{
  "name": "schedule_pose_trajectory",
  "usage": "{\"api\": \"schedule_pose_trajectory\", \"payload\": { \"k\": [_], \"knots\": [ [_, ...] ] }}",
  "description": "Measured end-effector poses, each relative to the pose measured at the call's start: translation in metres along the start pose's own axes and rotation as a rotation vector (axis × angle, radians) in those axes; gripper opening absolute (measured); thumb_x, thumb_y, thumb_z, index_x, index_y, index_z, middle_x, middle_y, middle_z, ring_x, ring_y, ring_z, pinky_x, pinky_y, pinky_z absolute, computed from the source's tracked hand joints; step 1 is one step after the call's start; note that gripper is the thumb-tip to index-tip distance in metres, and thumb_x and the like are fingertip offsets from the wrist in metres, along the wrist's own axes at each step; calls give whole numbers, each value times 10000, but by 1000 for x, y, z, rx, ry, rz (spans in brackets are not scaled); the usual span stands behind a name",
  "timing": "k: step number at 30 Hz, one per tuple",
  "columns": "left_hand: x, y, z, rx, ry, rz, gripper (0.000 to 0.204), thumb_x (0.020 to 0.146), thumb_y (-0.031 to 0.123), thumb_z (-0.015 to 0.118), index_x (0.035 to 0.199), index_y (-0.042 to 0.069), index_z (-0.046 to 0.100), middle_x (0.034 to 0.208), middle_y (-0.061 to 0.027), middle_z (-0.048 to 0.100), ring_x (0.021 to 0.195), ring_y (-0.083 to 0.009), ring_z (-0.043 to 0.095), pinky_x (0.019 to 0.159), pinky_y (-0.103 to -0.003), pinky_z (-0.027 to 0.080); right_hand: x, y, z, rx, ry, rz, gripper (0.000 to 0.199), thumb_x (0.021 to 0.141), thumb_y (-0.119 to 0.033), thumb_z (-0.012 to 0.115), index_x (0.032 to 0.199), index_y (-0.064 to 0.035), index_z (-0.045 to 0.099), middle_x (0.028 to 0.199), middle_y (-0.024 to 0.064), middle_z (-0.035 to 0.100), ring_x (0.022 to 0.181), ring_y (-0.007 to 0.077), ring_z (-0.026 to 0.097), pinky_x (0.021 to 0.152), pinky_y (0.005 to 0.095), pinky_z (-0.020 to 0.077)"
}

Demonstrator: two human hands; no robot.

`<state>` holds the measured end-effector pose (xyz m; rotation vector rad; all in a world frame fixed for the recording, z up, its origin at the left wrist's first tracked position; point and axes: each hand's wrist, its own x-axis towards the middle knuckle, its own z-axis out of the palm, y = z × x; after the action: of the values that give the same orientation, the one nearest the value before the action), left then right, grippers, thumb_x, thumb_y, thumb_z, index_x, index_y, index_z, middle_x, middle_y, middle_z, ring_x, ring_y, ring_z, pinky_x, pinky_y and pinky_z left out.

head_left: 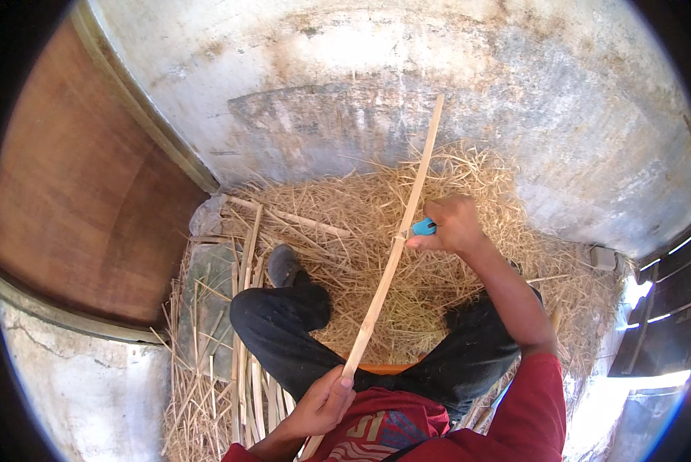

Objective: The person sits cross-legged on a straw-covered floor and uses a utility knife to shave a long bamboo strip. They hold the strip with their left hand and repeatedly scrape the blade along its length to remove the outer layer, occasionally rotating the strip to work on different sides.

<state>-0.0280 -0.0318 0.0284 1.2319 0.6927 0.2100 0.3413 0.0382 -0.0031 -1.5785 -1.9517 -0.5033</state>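
Note:
A long, pale wooden strip [384, 289], which looks like split bamboo, slants from my lap up toward the far wall. Near its lower end my left hand [325, 403] is closed around it, thumb on top. My right hand [455, 223] grips a small cutter with a blue handle [423, 226], most of which the fingers hide. The cutter's tip meets the strip's right edge about midway up, where a small curl of shaving shows.
Shavings [361, 262] cover the floor between my legs and up to the stained wall [407, 54]. More strips [245, 369] lie at my left, beside a grey slab [207, 300]. A brown door panel [84, 185] stands at far left; a small block [602, 258] sits at right.

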Motion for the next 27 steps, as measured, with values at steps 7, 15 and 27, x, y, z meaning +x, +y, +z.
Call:
{"api": "schedule_pose_trajectory", "payload": {
  "k": [7, 15, 27],
  "knots": [
    [-31, -1, 8, 19, -33, -192, 315, 1013, 330, 338, 913, 48, 435, 646, 36, 370, 550, -54, 349, 478, -216, 295, -5, 106, -16, -225, -2, 389, 753, 844, -755, 317, 586, -97, 576, 438, 19, 462, 406, 175, 485, 399, 345, 406],
    [-32, 11, 15, 133, -62, -373, 323, 1010, 341, 350, 911, 54, 461, 690, 29, 428, 593, -54, 389, 514, -210, 333, -87, 210, -21, -414, 39, 1191, 854, 822, -802, 226, 601, -58, 582, 553, 98, 531, 567, 213, 563, 534, 407, 453],
    [19, 1, -3, 255, 149, 23, 303, 1007, 302, 385, 831, 62, 439, 559, 41, 409, 452, -41, 379, 407, -203, 304, -21, -70, -33, 207, -399, 179, 659, 754, -710, 551, 577, -76, 570, 476, 94, 500, 442, 292, 540, 453, 405, 428]
  ]
}}
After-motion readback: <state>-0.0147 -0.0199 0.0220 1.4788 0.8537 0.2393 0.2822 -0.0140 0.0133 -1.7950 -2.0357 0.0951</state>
